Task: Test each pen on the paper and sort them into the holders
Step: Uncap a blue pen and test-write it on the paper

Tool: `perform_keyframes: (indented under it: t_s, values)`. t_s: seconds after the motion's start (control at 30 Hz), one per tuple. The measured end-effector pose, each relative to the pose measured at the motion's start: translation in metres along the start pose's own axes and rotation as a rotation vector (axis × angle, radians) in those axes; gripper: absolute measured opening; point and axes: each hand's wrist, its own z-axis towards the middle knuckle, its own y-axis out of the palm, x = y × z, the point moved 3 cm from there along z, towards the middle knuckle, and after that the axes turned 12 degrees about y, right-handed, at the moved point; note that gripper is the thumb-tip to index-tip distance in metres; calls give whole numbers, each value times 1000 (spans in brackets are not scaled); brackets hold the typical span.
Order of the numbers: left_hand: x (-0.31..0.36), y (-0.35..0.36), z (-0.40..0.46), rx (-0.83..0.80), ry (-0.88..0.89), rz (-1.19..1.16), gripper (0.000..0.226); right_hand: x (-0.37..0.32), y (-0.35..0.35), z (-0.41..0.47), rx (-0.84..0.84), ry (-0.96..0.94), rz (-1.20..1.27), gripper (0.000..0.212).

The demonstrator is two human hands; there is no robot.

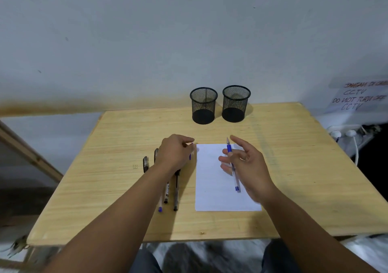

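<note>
Right hand: the right hand (245, 167) holds the blue pen (232, 163) above the paper (212, 188), fingers (225, 159) loosely curled round the barrel, the forefinger stretched out free.
Pen axis: long axis runs away from the person, the bare tip at the far end and tilted up, the blue end cap nearest the wrist.
Left hand: the left hand (175, 153) sits just beside the paper's far left corner, fingers pinched together on a small clear-and-blue piece (probably the pen's cap, though it is too small to be sure).
Key relation: the tip points off the sheet toward the holders (220, 104), so my guess is that it must swing down onto the paper before any test stroke.
Paper: blank as far as can be seen.
Other pens: the waiting pens (171, 190) lie on the table (294, 167) under the left forearm, nearer the left hand.
Holders: both stand at the far edge, with nothing visible in them.
</note>
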Motion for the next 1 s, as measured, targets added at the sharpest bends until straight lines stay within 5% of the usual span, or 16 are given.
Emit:
perform_keyframes:
  t_s: [0.33, 0.5, 0.63, 0.87, 1.0]
  values:
    - [8, -1, -3, -14, 36, 331, 21, 13, -6, -5, 97, -62, -164, 23]
    - [14, -2, -16, 46, 159, 312, 28, 12, -12, -8, 91, -74, -185, 24]
    - [18, 12, -39, -68, 274, 278, 32, 13, -24, -11, 93, -81, -178, 23]
    - [19, 29, -53, -187, 279, 270, 11, 16, -40, -18, 95, -78, -166, 22]
    - [28, 33, -61, -260, 322, 321, 55, 15, -48, -21, 87, -80, -181, 23]
